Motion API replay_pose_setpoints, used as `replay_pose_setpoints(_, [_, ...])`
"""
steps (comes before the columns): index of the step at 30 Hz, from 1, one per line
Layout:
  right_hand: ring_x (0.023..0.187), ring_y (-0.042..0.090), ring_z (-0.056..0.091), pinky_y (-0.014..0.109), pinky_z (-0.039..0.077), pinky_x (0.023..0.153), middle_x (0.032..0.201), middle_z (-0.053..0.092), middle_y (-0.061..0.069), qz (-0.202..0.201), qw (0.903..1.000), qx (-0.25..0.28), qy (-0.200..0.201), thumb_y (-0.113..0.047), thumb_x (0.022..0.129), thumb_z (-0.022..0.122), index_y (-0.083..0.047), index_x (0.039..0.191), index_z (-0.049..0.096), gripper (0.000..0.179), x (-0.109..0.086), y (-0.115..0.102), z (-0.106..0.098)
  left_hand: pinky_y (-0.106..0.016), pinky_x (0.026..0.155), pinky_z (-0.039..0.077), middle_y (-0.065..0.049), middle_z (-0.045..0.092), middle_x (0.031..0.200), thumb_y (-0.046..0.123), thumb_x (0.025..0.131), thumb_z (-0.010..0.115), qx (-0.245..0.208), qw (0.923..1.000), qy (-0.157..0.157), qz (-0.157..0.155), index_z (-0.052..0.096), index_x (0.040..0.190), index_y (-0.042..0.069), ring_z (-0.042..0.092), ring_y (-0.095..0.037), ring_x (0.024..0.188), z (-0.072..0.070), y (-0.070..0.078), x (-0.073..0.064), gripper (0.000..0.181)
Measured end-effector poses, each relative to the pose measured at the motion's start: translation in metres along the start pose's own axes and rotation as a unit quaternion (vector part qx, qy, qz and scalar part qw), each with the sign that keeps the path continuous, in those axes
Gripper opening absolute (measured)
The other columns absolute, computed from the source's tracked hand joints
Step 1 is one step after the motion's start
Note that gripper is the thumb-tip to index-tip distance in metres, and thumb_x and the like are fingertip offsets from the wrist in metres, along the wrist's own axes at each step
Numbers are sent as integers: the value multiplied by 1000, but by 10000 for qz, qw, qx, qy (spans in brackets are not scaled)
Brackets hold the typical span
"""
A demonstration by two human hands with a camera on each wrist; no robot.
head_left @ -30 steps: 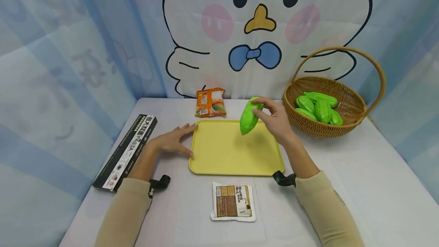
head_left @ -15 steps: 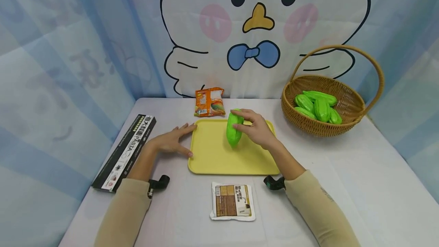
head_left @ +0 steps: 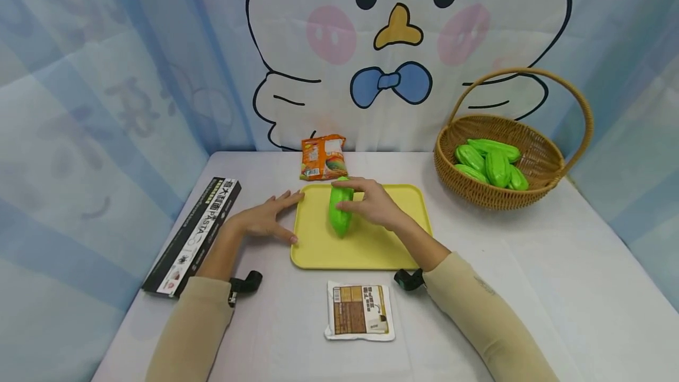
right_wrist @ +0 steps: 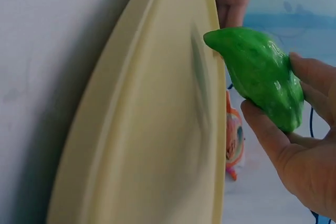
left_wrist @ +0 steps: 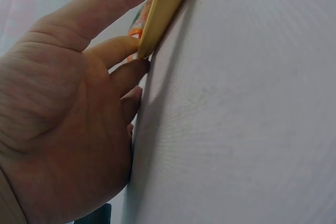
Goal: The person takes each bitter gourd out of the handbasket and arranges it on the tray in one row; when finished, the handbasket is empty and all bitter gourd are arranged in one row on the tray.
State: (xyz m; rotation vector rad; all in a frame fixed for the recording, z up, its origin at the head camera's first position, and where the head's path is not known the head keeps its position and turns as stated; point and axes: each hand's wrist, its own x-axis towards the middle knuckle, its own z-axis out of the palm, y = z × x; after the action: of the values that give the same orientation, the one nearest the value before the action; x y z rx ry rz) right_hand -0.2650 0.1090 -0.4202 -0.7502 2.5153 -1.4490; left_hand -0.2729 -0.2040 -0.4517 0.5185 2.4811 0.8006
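Worktop (head_left: 467, 305), basket (head_left: 469, 193), tray (head_left: 318, 252), gourd (head_left: 340, 217) in right hand (head_left: 373, 202).
Basket rear right, gourds (head_left: 497, 168) heaped inside; tray centre, box (head_left: 193, 234) angled to its left. Left hand (head_left: 261, 219): fingers spread, touching tray's left edge. Right hand: fingers and thumb pinching gourd toward its thicker end. White packet (head_left: 361, 311) in front of tray, orange packet (head_left: 323, 158) behind. Gourd over tray, left of middle, clear of its surface.

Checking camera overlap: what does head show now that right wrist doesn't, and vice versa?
Head only: wicker basket with green vegetables, pasta box, brown-and-white packet.
Right wrist only: side-on view of the held green vegetable raised off the yellow tray.
Both: right hand pinching that vegetable, left hand, yellow tray, orange snack bag.
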Motion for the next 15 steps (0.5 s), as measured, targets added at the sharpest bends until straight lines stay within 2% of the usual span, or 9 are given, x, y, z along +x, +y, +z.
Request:
replay_pose_setpoints(6, [137,35,53,57,47,114,154,56,9,-62,9984,-213,-516,-17,91,82,-8,146,61,60,11,-2,9,-80,120,4,-12,0,177,57,74,89,41,10000,13,-35,17,168,36,-5,-53,158,0,0,-1,119])
replay_pose_setpoints(15, [146,33,46,52,41,121,160,49,12,242,9968,-268,-710,-22,98,74,-12,151,56,57,19,4,23,-80,120,5,-12,0,177,58,75,88,88,10000,-1,-40,16,168,36,-5,-53,158,1,0,0,119])
